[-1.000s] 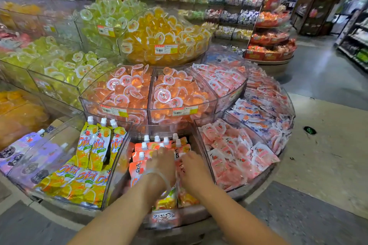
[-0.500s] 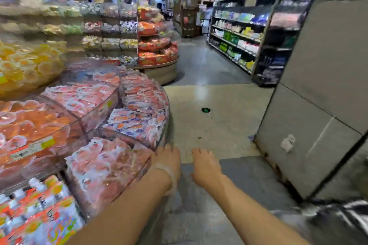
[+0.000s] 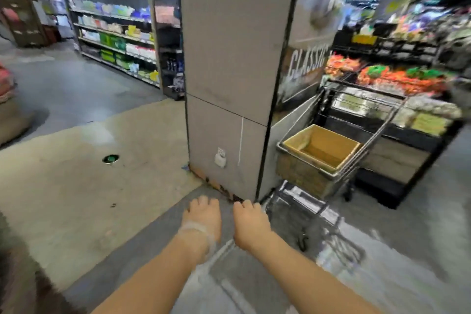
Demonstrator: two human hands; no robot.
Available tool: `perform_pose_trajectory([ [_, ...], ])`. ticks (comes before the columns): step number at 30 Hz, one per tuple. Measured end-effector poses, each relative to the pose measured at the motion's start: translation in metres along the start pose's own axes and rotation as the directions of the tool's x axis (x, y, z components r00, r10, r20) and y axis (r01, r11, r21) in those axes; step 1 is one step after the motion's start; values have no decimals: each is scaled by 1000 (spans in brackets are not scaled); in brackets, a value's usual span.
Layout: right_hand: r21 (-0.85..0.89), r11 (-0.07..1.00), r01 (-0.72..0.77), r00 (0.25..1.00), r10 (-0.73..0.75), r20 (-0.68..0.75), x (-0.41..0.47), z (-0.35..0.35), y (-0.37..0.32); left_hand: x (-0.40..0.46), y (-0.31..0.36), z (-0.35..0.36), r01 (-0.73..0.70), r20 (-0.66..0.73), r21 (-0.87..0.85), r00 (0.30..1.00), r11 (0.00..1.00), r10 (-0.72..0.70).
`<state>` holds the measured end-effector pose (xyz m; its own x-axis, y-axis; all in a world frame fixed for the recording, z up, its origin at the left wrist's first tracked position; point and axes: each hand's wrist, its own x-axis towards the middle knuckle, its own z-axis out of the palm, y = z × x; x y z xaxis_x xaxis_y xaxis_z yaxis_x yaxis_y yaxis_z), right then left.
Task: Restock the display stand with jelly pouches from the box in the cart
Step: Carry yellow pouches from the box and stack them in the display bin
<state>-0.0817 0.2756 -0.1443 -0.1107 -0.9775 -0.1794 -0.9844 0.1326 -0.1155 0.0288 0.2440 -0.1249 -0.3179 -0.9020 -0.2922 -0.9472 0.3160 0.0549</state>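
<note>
A brown cardboard box (image 3: 321, 148) sits open in the basket of a metal shopping cart (image 3: 339, 178) at the right, behind a grey pillar. I cannot make out any pouches inside the box from here. My left hand (image 3: 202, 218) and my right hand (image 3: 251, 220) are stretched out side by side over the floor, palms down, fingers loosely bent, holding nothing. A clear band circles my left wrist. The cart is about an arm's length beyond my right hand. Only an edge of the display stand (image 3: 7, 99) shows at the far left.
A wide grey pillar (image 3: 229, 84) stands straight ahead, its base just beyond my hands. Produce bins (image 3: 392, 79) line the wall behind the cart. Stocked shelves (image 3: 117, 43) run along an aisle at the back left. Open floor (image 3: 76, 173) lies to the left.
My view has swung right, away from the jelly display toward the pillar and the cart. Both hands left the pouch bin and now hang empty in front of me.
</note>
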Motion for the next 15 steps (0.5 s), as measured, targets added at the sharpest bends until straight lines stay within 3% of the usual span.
perform_pose_trajectory([
  [7, 139, 944, -298, 954, 299, 15, 48, -20, 39, 77, 34, -24, -220, -10, 74, 975, 973, 221],
  [15, 269, 864, -426, 900, 434, 33, 87, -7, 19, 128, 25, -31, -381, 136, 206, 923, 901, 359],
])
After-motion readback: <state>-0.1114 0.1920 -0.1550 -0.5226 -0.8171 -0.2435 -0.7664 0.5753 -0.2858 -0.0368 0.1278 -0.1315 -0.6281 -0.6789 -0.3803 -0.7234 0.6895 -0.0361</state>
